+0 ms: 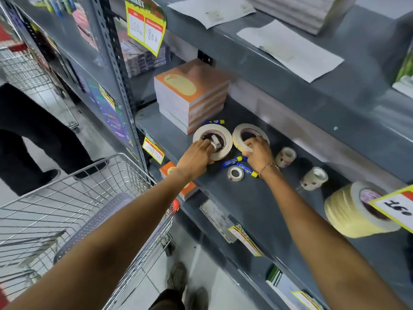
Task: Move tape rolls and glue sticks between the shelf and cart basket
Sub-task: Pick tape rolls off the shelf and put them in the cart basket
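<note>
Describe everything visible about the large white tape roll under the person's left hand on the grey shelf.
The large white tape roll lies flat on the grey metal shelf, beside a stack of orange-covered notebooks. It looks like paper masking tape wound thickly around a dark core; something small and white sits inside the core. The left hand covers its near rim, fingers reaching into the hole. A second cream tape roll, tilted up in the right hand, sits close alongside.

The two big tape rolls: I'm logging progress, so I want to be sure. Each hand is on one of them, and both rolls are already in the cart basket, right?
Not quite. Each hand is on one roll, left hand on the white tape roll, right hand on the cream tape roll, but both rolls are on the grey shelf, not in the cart basket. The head view shows it.
</note>
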Tool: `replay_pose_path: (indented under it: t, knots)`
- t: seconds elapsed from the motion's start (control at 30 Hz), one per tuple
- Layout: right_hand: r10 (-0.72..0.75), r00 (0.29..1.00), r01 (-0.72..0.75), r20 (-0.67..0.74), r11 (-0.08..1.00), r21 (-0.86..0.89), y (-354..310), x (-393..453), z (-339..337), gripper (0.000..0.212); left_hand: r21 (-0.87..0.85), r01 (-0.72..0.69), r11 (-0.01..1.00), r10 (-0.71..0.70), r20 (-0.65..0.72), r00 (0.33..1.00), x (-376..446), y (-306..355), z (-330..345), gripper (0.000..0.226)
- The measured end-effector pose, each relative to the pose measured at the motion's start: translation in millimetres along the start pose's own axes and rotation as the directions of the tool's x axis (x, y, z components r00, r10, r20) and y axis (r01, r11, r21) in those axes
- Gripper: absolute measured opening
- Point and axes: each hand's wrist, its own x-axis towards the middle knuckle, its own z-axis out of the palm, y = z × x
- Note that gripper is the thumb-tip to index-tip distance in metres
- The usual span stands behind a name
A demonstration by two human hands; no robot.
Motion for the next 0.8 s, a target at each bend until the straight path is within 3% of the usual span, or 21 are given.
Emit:
replay_pose_path:
  t: [0.27,0.47,0.57,0.63,0.73,0.8]
  knots:
    - [-0.037,0.998,0.036,-0.06,0.999,-0.012,-3.4,-23.3,-8.8,0.034,-0.056,0.029,0.998,-0.034,-0.089,0.995,-18.7,10.4,-28.9,0.033]
    - [-0.247,0.963,0.253,-0.111,0.966,0.048,-71.4,-45.3,8.4,0.039,-0.09,0.17,0.981,-0.182,-0.159,0.97,-111.8,-23.5,-38.2,0.031]
    - [-0.471,0.88,0.474,-0.057,0.878,0.07,-130.1,-69.3,43.8,0.037,-0.085,0.367,0.926,-0.376,-0.151,0.914,-187.7,-52.2,-30.7,0.025]
    - [-0.592,0.802,0.589,0.081,0.806,0.065,-172.0,-92.7,81.3,0.035,-0.085,0.508,0.857,-0.515,-0.161,0.842,-241.0,-74.4,-21.2,0.019]
    - [-0.687,0.675,0.676,0.271,0.722,0.146,-211.9,-119.0,142.8,0.03,-0.105,0.639,0.762,-0.646,-0.063,0.761,-309.1,-101.9,7.7,0.019]
    - [-0.672,0.597,0.677,0.439,0.715,0.175,-227.6,-128.0,184.1,0.034,-0.101,0.714,0.693,-0.714,0.041,0.699,-342.1,-119.4,37.3,0.024]
